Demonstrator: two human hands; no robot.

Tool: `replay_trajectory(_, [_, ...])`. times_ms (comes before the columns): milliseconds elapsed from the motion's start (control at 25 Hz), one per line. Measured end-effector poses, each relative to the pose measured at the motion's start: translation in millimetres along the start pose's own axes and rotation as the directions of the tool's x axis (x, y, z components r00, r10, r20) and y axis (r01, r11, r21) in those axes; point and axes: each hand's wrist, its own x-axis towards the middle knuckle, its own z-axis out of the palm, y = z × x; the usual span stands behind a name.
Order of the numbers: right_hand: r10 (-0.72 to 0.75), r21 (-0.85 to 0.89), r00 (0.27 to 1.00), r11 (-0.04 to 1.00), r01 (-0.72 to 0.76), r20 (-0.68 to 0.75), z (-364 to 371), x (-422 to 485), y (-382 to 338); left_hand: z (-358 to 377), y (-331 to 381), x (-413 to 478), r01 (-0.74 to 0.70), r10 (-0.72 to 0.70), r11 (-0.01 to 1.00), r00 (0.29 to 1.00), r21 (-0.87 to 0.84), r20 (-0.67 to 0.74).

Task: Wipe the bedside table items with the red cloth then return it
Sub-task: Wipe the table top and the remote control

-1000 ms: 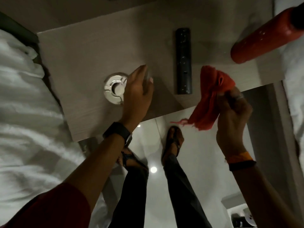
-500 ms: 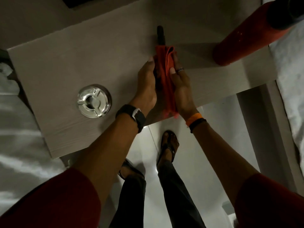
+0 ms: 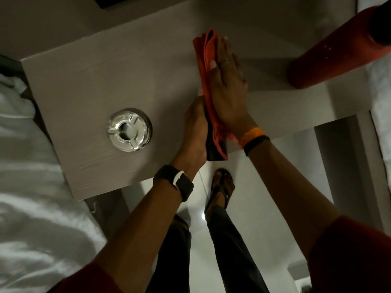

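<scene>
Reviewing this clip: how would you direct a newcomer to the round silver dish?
Find the pale wood-grain bedside table beside the white bedding. On its near left part, apart from the left hand that grips the black remote, sits the metal ashtray. It alone is round and shiny silver, with a notched rim.

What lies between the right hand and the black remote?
In the head view, the red cloth: it is draped along the remote, the right hand pressing flat on it, while the left hand grips the remote's near end.
</scene>
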Motion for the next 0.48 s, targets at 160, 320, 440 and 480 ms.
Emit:
replay_trajectory(160, [0.026, 0.109, 0.999, 0.994, -0.023, -0.026, 7.3, 40.4, -8.6, -19.1, 7.9, -2.7, -0.018, 0.012, 0.998, 0.997, 0.067, 0.078])
replay_trajectory(320, [0.142, 0.162, 0.988, 0.978, -0.131, -0.061, -2.2, 58.2, -8.0, -41.2, 14.4, -14.8, -0.062, 0.053, 0.995, 0.992, 0.081, 0.111])
replay_trajectory(440, [0.195, 0.197, 0.972, 0.966, -0.168, -0.129, -23.7, 44.0, -9.1, -54.7, 20.2, -18.6, -0.180, 0.177, 0.983, 0.980, 0.026, 0.089])
replay_trajectory(480, [0.199, 0.193, 0.970, 0.966, -0.170, -0.143, -29.6, 33.3, -11.7, -58.0, 22.8, -17.6, -0.232, 0.228, 0.971, 0.971, 0.055, 0.073])
